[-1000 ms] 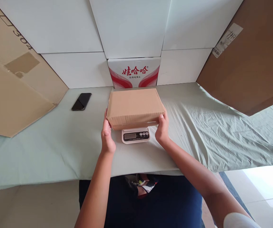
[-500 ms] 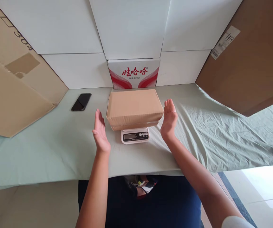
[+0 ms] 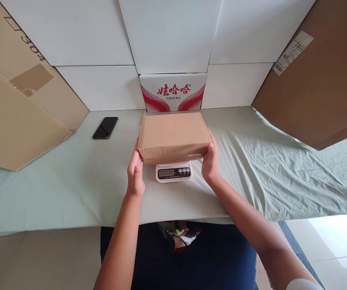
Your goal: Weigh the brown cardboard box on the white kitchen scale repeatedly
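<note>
Far left: big flattened cardboard sheet (image 3: 16, 104) leaning vs the wall, marked "304", w/ a tape patch. Next, black smartphone (image 3: 105, 127) lying flat on the counter (image 3: 55, 189), which is covered w/ pale green cloth.

Left hand (image 3: 135, 173) pressed flat to the left end of the brown cardboard box (image 3: 173, 135), fingers up along the side, thumb near the bottom corner. Box sits on a small white digital kitchen scale (image 3: 173, 173), centre of counter; only the scale's front w/ display and buttons shows, reading too small to tell. Right hand (image 3: 210, 163) gripping the box's right end the same way. So both hands closed on the box, one per end.

Behind box: white carton w/ red print (image 3: 173, 92) against the white wall panels. Far right: large brown cardboard box (image 3: 321, 84) w/ a white label, tilted over the wrinkled cloth.
</note>
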`<state>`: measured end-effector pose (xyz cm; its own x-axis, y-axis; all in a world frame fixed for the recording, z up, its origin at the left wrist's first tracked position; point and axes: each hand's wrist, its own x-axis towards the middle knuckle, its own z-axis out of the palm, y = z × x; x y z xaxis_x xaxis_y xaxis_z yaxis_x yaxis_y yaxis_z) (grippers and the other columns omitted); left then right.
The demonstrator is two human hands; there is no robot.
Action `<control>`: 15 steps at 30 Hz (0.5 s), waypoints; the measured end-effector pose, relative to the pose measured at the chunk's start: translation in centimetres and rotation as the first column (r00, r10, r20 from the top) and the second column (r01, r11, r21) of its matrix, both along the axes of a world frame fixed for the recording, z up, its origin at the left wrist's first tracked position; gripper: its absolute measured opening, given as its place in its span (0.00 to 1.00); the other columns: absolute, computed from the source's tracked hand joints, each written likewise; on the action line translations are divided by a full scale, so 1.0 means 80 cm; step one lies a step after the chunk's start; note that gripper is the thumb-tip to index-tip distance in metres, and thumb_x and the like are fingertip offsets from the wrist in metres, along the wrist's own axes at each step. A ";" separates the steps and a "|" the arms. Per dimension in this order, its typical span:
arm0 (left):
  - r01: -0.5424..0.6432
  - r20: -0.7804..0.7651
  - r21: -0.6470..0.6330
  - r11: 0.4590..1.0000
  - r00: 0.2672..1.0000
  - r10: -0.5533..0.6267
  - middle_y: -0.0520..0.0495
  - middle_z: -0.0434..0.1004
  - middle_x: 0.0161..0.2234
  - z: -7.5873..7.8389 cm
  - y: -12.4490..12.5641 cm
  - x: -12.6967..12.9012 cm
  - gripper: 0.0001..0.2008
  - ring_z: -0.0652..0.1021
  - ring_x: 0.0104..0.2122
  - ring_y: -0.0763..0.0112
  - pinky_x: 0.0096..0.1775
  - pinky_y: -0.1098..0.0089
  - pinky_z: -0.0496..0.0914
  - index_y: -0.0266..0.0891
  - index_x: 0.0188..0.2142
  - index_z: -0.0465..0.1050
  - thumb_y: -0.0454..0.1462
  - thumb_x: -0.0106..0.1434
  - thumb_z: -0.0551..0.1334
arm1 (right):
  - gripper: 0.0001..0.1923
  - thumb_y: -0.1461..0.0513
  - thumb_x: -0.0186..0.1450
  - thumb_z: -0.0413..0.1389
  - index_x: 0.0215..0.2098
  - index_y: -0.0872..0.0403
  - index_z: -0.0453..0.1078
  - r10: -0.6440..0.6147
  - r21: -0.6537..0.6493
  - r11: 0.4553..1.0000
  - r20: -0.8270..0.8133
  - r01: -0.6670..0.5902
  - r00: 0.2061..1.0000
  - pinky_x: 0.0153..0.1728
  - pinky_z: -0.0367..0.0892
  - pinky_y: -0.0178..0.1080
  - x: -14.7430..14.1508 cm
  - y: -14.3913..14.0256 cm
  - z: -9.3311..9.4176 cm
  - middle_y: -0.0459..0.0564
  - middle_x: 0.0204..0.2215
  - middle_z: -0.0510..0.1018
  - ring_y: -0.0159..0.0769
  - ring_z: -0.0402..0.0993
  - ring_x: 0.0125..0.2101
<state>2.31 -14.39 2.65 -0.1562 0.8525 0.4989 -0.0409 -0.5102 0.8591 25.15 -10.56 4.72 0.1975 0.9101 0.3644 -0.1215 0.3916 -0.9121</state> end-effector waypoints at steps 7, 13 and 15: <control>0.031 0.047 -0.104 0.994 0.999 -0.027 0.44 0.60 0.73 0.025 0.033 -0.005 0.42 0.59 0.73 0.51 0.71 0.54 0.57 0.49 0.69 0.63 0.66 0.65 0.51 | 0.34 0.43 0.70 0.46 0.71 0.39 0.56 -0.019 0.093 0.996 0.072 0.012 0.997 0.74 0.51 0.62 0.006 0.040 -0.006 0.43 0.72 0.63 0.50 0.54 0.74; 0.023 0.106 -0.045 0.999 0.994 -0.018 0.47 0.65 0.70 0.048 0.141 -0.011 0.42 0.62 0.72 0.58 0.70 0.61 0.59 0.51 0.67 0.67 0.69 0.62 0.52 | 0.38 0.41 0.67 0.47 0.72 0.39 0.53 -0.024 0.208 0.978 0.050 0.013 0.998 0.75 0.51 0.58 -0.014 0.132 0.008 0.41 0.73 0.60 0.47 0.52 0.75; -0.004 0.125 -0.052 0.999 0.992 0.011 0.48 0.66 0.70 0.038 0.167 -0.010 0.42 0.62 0.72 0.60 0.70 0.61 0.59 0.51 0.66 0.68 0.69 0.62 0.52 | 0.37 0.41 0.68 0.46 0.72 0.39 0.53 -0.039 0.208 0.978 0.051 0.027 0.998 0.76 0.47 0.54 -0.022 0.156 0.011 0.39 0.74 0.57 0.43 0.48 0.76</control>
<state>1.53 -1.06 5.66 -0.2209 0.8751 0.4307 -0.1459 -0.4663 0.8725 23.42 1.94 5.57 0.2008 0.8069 0.5555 -0.0573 0.5757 -0.8156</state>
